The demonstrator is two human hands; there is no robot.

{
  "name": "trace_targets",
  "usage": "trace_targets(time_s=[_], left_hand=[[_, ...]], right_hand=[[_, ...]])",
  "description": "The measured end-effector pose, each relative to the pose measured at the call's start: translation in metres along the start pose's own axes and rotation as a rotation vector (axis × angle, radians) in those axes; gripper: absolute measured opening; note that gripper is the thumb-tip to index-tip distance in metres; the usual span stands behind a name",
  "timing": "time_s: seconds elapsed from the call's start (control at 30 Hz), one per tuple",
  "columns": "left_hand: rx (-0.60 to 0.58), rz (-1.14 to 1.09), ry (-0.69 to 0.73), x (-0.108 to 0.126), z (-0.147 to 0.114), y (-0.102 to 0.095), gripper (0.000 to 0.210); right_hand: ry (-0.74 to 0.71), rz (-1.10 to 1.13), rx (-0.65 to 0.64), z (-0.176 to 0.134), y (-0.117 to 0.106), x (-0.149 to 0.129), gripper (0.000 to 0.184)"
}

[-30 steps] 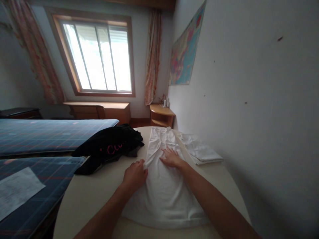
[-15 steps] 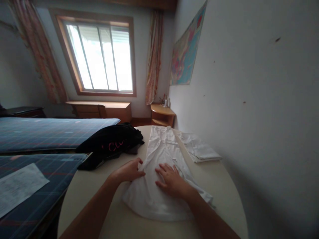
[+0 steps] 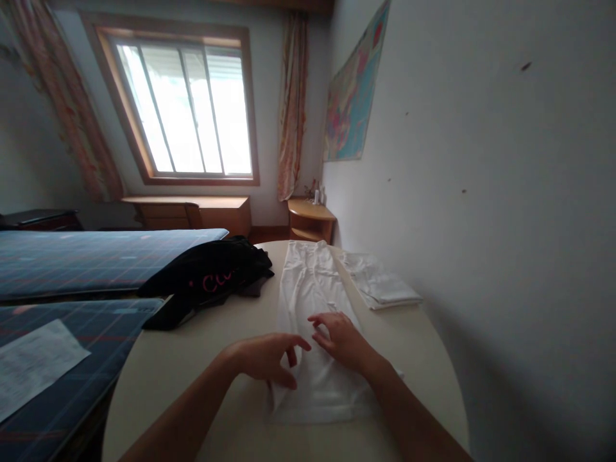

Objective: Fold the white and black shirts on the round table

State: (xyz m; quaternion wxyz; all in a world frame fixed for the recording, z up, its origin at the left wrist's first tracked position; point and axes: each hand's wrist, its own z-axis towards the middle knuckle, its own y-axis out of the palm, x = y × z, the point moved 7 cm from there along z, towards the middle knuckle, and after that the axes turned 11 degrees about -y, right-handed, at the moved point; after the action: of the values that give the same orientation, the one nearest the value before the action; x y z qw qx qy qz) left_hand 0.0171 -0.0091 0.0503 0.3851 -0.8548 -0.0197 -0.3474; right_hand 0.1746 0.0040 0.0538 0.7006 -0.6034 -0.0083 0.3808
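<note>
A long white garment, apparently a skirt (image 3: 332,398), lies lengthwise on the round cream table (image 3: 216,417), its waistband at the far end. My left hand (image 3: 267,358) is over its lower left part, fingers bent and thumb apart, holding nothing I can see. Along the left side the cloth is turned inward under this hand. My right hand (image 3: 341,337) rests on or just above the middle of the skirt, with fingers curved and apart from the thumb. Whether its fingertips touch the cloth is hard to tell.
A black garment with pink lettering (image 3: 212,276) lies at the table's left edge. Folded white clothing (image 3: 380,282) sits at the right, near the wall (image 3: 520,256). Beds with plaid mattresses (image 3: 72,256) stand to the left, one bearing a paper sheet (image 3: 38,362).
My left hand has moved right and inward, and the skirt's flared lower left side is now turned in, narrowing the hem. My right hand has shifted slightly right, its fingers more curled.
</note>
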Motion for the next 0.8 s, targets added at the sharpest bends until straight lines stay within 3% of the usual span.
trace_targets(time_s=[0.2,0.33,0.4,0.47,0.63,0.8], left_hand=[[-0.009,-0.054,0.072,0.012,0.0,0.0,0.044],[-0.167,-0.169,-0.015,0.008,0.003,0.011,0.037],[-0.184,-0.177,-0.047,0.005,0.005,0.013,0.038],[-0.084,-0.079,-0.007,0.005,0.007,0.009,0.039],[0.354,0.232,0.171,0.017,0.004,-0.012,0.028],[0.521,0.267,0.06,0.002,0.007,-0.027,0.019]], right_hand=[[-0.072,-0.009,-0.051,0.001,0.004,-0.015,0.043],[-0.085,-0.017,-0.052,0.001,0.005,-0.014,0.042],[-0.085,-0.016,-0.038,0.001,0.005,-0.011,0.041],[-0.087,-0.012,-0.03,0.001,0.004,-0.01,0.04],[-0.069,-0.009,-0.033,0.003,0.002,-0.011,0.021],[0.029,-0.059,0.035,0.007,0.005,-0.012,0.023]])
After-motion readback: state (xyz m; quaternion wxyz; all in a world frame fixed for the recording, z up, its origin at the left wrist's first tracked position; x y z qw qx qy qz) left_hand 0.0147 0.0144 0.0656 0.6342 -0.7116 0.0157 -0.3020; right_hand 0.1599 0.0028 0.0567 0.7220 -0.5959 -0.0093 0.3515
